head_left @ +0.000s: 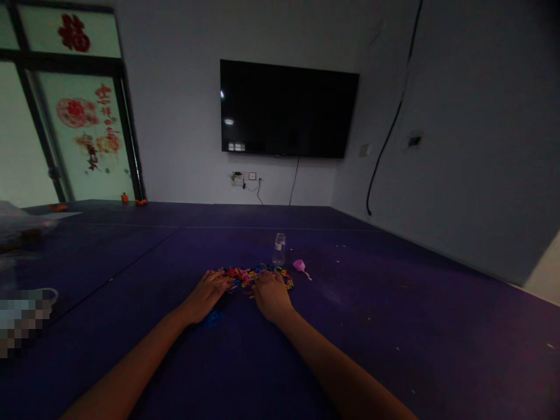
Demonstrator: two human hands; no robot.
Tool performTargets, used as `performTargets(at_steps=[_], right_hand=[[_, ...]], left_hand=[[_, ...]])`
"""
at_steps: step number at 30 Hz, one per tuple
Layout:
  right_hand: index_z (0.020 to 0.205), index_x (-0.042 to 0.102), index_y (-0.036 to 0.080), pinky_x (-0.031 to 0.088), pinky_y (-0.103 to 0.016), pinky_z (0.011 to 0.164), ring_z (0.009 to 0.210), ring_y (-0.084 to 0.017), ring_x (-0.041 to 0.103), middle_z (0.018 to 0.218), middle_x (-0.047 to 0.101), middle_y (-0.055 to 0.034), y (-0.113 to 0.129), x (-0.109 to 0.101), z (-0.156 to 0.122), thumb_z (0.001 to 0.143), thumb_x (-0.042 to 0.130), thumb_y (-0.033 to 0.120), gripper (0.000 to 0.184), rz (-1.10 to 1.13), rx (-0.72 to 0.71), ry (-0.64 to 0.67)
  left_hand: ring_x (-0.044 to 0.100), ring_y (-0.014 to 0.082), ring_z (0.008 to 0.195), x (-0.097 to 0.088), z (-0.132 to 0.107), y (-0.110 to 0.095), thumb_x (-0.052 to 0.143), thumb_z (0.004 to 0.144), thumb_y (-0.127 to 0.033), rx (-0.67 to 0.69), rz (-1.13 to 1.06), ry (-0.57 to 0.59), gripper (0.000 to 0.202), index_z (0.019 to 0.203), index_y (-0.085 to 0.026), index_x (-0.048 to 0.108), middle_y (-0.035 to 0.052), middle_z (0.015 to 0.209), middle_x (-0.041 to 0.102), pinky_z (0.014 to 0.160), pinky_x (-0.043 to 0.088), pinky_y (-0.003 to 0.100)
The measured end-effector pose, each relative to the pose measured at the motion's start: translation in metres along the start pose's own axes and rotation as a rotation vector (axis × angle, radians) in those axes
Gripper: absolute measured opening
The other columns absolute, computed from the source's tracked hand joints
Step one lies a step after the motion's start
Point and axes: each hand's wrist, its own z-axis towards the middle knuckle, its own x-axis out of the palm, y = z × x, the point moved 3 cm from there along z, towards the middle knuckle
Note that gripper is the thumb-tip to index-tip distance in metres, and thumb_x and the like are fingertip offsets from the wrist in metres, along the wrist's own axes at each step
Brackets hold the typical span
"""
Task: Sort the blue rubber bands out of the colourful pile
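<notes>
A loose heap of small colourful pieces that look like paper clips [244,275] lies on the dark purple floor [350,326]. My left hand [209,293] rests at the heap's left side, palm down, its fingers stretched over the pieces. On the right part of the heap lies my right hand [272,296], also palm down with fingers extended; its fingertips are partly lost among the pieces. Just behind the heap stands a clear bottle [279,249] with a white label. A pink cup-shaped piece with a thin tail [299,266] sits to its right. Blue pieces [212,319] lie near my left wrist.
At the left edge are a clear plastic bag [21,224] and a pixelated object [21,315]. Small orange items [125,198] stand by the glass door [87,134]. A television [289,111] hangs on the far wall; a black cable [389,140] runs down the right wall.
</notes>
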Motion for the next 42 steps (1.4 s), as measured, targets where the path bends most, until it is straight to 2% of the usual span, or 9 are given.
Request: performTargets(at_steps=[4,8,14,18,21,25,28,35,42], right_hand=[[0.103,0.066,0.015,0.025,-0.051,0.102,0.118,-0.03,0.046,0.116,0.061,-0.0158,-0.008,0.002,0.001,0.09,0.04,0.022,0.03,-0.016,0.095,-0.068],[0.105,0.065,0.016,0.026,-0.051,0.102,0.12,-0.03,0.045,0.122,0.058,-0.0148,-0.01,0.002,0.001,0.09,0.04,0.022,0.03,-0.02,0.112,-0.125],[0.112,0.061,0.018,0.029,-0.045,0.103,0.118,-0.025,0.047,0.121,0.059,-0.0111,-0.001,0.002,0.0,0.092,0.037,0.021,0.032,0.051,-0.049,-0.088],[0.118,0.057,0.017,0.03,-0.041,0.103,0.118,-0.024,0.046,0.125,0.057,-0.0109,0.004,0.002,0.001,0.086,0.043,0.015,0.035,0.09,-0.157,-0.045],[0.117,0.059,0.016,0.031,-0.037,0.101,0.116,-0.022,0.047,0.123,0.058,-0.0097,0.011,0.001,0.011,0.08,0.045,0.01,0.04,0.138,-0.183,-0.006],[0.109,0.063,0.019,0.037,-0.032,0.092,0.106,-0.019,0.052,0.108,0.065,-0.0078,0.024,0.005,0.032,0.08,0.041,0.008,0.038,0.17,-0.087,0.051],[0.11,0.063,0.019,0.037,-0.033,0.088,0.106,-0.02,0.051,0.106,0.065,-0.0082,0.031,0.01,0.041,0.083,0.039,0.009,0.037,0.14,-0.023,0.074],[0.109,0.063,0.022,0.036,-0.036,0.084,0.103,-0.023,0.049,0.107,0.063,-0.0082,0.034,0.015,0.037,0.086,0.039,0.013,0.034,0.032,-0.074,0.136],[0.103,0.066,0.02,0.035,-0.036,0.081,0.102,-0.024,0.05,0.106,0.064,-0.0093,0.029,0.018,0.038,0.088,0.042,0.018,0.028,0.009,0.004,0.113]], left_hand=[[0.039,0.0212,0.128,0.003,0.002,0.001,0.015,0.096,-0.045,-0.01,-0.007,-0.008,0.054,0.113,-0.024,0.062,0.0045,0.126,0.059,0.111,0.016,0.051],[0.042,0.0221,0.126,0.004,0.004,0.001,0.014,0.095,-0.046,-0.019,-0.021,-0.03,0.056,0.114,-0.023,0.062,0.0065,0.124,0.06,0.11,0.018,0.052],[0.041,0.0231,0.128,0.003,0.003,0.003,0.017,0.095,-0.048,-0.034,-0.003,-0.03,0.054,0.119,-0.024,0.059,0.0067,0.127,0.058,0.11,0.013,0.055],[0.039,0.0239,0.129,0.001,0.001,0.005,0.018,0.095,-0.047,-0.061,0.006,-0.033,0.054,0.12,-0.023,0.059,0.0079,0.129,0.057,0.11,0.012,0.057],[0.042,0.023,0.127,0.0,-0.001,0.006,0.018,0.095,-0.046,-0.059,-0.025,-0.066,0.053,0.12,-0.024,0.059,0.0077,0.131,0.055,0.109,0.015,0.056],[0.048,0.0225,0.121,-0.003,-0.004,0.013,0.018,0.095,-0.047,-0.082,-0.101,-0.165,0.054,0.119,-0.023,0.06,0.008,0.126,0.059,0.109,0.02,0.054],[0.051,0.0218,0.116,-0.005,-0.005,0.017,0.017,0.095,-0.047,-0.086,-0.145,-0.212,0.055,0.117,-0.022,0.061,0.0081,0.122,0.061,0.108,0.025,0.051],[0.046,0.0213,0.122,-0.005,-0.006,0.01,0.021,0.094,-0.048,-0.099,-0.079,-0.23,0.053,0.119,-0.022,0.059,0.0067,0.124,0.06,0.11,0.021,0.05],[0.044,0.0213,0.124,-0.003,-0.007,0.012,0.018,0.094,-0.047,-0.103,-0.047,-0.221,0.054,0.121,-0.022,0.058,0.006,0.126,0.059,0.11,0.022,0.049]])
